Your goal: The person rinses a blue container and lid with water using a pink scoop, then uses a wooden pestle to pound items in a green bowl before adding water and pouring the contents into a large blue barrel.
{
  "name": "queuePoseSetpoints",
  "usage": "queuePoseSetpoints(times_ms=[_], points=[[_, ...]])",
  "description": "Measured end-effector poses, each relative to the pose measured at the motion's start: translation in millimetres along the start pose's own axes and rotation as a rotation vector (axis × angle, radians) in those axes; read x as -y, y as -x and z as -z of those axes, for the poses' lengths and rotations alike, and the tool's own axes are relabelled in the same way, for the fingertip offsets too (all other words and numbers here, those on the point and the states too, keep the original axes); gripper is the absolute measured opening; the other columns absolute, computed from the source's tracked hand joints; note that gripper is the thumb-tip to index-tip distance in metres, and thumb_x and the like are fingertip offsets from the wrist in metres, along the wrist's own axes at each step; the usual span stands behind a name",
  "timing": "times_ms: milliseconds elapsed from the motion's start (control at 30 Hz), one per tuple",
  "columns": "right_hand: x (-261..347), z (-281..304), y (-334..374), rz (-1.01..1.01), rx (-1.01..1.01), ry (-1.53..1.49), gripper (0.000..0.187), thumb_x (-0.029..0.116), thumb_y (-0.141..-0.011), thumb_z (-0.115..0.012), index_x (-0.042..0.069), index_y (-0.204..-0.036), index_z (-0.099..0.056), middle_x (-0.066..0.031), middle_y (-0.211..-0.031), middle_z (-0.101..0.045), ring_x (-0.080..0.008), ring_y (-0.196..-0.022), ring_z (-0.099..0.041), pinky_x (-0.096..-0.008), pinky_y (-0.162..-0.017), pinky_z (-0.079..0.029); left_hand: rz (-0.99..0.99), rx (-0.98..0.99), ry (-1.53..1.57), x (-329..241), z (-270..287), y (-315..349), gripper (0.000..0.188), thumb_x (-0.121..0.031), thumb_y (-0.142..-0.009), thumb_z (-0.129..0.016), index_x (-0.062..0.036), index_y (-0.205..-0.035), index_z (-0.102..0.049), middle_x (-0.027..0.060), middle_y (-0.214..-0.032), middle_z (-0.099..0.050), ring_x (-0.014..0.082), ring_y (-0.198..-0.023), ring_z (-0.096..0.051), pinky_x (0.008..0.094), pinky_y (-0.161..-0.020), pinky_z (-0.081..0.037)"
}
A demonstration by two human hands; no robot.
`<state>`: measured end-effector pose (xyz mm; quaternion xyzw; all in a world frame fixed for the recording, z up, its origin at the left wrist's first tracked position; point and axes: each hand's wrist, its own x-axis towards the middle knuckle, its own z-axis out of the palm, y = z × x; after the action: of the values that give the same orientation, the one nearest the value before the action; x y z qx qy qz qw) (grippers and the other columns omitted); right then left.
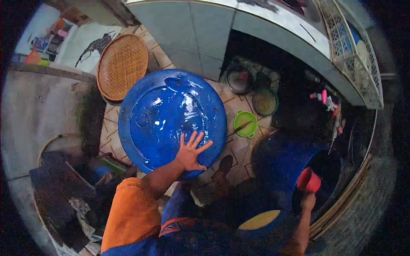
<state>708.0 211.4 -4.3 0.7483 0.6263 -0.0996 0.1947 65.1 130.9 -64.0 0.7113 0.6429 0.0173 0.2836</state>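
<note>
Wearing orange sleeve point(130, 213) with faint hem marking, too small to read. Spreading left hand point(190, 154) wide, palm down, over near-right part of wet blue basin point(127, 123) on tiled floor point(239, 158). Gripping red dipper point(308, 181) in right hand point(308, 200) at mouth of blue barrel point(279, 164).

We view the scene from the wearer's head, through the left fisheye camera, facing steeply down. We observe the left hand point(191, 152) at close range, with the tiled floor point(235, 104) farther below; straight edges bend toward the rim.
</note>
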Motion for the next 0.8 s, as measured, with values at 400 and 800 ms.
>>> queuePoseSetpoints(times_ms=[400,800], points=[[5,-22,-13,-0.143,-0.061,-1.053,0.016,0.017,-0.088,-0.061,0.004,-0.096,-0.067,-0.0089,-0.082,-0.067,-0.0234,-0.067,-0.062,-0.0349,-0.06,-0.048,-0.026,-0.04,-0.045,-30,-12,-31,0.09,-0.069,-0.071,-0.063,-0.0316,-0.147,-0.034,0.0189,-0.156,-0.016,0.0424,-0.143,-0.013,0.0712,-0.106,-0.007],[56,164,128,-0.225,-0.152,-1.332,0.03,0.021,-0.091,-0.064,0.002,-0.114,-0.061,-0.0045,-0.095,-0.065,-0.0061,-0.068,-0.053,-0.0181,-0.058,-0.042,0.389,-0.363,-0.078,-2,28,-161,0.078,-0.067,-0.077,-0.059,-0.0298,-0.142,-0.04,0.0158,-0.156,-0.017,0.0412,-0.144,-0.009,0.0725,-0.105,-0.007]])
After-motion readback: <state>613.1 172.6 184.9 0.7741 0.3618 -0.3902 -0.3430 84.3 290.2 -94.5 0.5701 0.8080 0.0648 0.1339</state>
